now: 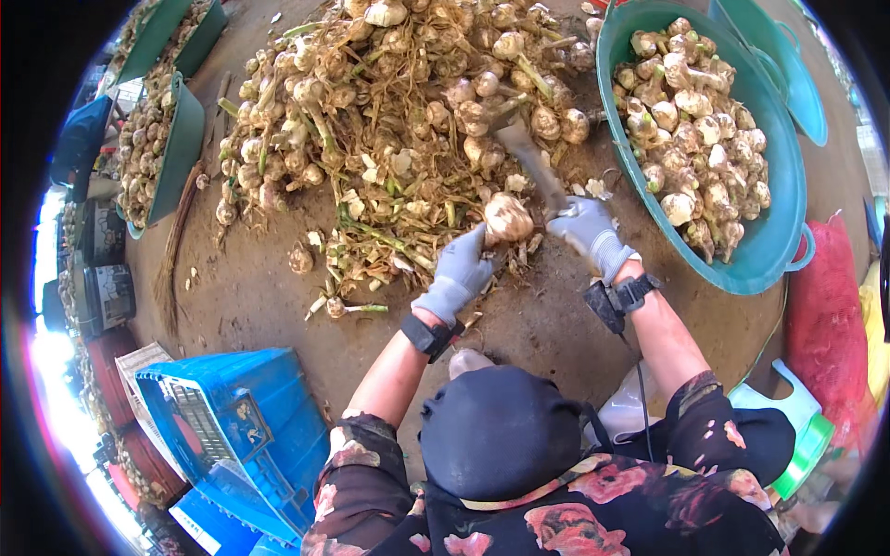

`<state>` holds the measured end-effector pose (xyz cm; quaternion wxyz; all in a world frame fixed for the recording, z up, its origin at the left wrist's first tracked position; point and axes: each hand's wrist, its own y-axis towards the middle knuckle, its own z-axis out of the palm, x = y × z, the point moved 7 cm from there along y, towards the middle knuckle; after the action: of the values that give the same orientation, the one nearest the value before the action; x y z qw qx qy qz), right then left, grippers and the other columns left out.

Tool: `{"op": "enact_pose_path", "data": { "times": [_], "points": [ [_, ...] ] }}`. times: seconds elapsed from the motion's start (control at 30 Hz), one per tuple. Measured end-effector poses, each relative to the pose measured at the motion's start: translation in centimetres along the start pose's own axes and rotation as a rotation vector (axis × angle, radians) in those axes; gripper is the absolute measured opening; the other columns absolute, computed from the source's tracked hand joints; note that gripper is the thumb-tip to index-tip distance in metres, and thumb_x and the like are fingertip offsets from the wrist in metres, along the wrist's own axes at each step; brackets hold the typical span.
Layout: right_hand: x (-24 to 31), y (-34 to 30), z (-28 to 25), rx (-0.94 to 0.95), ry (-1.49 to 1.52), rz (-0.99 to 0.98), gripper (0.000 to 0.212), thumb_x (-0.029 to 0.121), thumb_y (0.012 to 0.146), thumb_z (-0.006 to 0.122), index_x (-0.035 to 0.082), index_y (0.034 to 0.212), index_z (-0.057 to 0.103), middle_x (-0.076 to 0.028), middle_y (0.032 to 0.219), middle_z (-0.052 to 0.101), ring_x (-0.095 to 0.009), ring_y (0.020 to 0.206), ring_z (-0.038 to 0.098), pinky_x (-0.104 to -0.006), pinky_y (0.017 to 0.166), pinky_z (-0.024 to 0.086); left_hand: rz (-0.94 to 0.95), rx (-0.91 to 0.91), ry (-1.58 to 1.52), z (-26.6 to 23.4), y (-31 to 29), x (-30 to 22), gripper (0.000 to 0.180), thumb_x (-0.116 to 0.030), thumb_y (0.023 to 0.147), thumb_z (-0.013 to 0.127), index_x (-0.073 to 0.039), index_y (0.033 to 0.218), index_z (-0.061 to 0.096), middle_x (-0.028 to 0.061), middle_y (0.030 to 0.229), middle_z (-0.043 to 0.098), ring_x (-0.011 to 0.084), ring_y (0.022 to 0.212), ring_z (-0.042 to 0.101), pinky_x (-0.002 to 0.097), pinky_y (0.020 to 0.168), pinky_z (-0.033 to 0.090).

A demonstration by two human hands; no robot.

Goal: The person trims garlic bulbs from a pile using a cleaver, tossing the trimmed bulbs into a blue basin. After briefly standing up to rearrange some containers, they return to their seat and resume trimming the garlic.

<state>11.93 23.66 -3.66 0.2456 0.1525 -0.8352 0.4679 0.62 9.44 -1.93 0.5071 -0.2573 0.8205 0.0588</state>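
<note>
Left grip pinching a garlic bulb at the near edge of the heap, right grip wrapped round a bladed tool; decent bare floor toward the blue crate, teal tub crowding the right.

At left are a blue crate and a broom; right, a red sack.

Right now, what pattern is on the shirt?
Pink flowers on black: the shirt shows best in the head view, along the bottom.
</note>
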Motion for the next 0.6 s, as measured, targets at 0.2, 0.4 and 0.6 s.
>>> {"op": "enact_pose_path", "data": {
  "times": [0.2,0.4,0.6],
  "points": [
    [2.2,-1.7,2.3,0.003,-0.53,-0.269,0.03,0.024,0.071,0.052,0.016,0.1,0.057,-0.01,0.093,0.061,-0.027,0.088,0.057,-0.0354,0.077,0.044,-0.256,-0.065,-0.168,0.0,1.2,3.6,0.058,-0.027,0.055,0.076,0.001,0.101,0.052,0.0153,0.09,0.062,0.0249,0.085,0.06,0.0313,0.074,0.046],
    [5.3,-5.0,1.9,-0.121,-0.542,-0.623,0.019,0.025,0.073,0.055,0.015,0.089,0.054,-0.007,0.078,0.06,-0.026,0.074,0.059,-0.0364,0.064,0.046,-0.073,-0.036,0.141,-1.0,0.5,3.6,0.036,-0.019,0.063,0.07,-0.004,0.093,0.058,0.0092,0.088,0.062,0.0183,0.078,0.059,0.0292,0.068,0.047],
    [7.6,-6.8,1.9,-0.25,-0.539,-0.857,0.017,0.016,0.068,0.058,0.011,0.084,0.055,-0.009,0.071,0.058,-0.028,0.067,0.057,-0.0358,0.056,0.044,0.048,0.027,0.293,-0.3,0.3,2.5,0.032,-0.008,0.065,0.068,-0.003,0.094,0.057,0.0074,0.092,0.061,0.0166,0.08,0.058,0.0276,0.072,0.045]
  ]
}}
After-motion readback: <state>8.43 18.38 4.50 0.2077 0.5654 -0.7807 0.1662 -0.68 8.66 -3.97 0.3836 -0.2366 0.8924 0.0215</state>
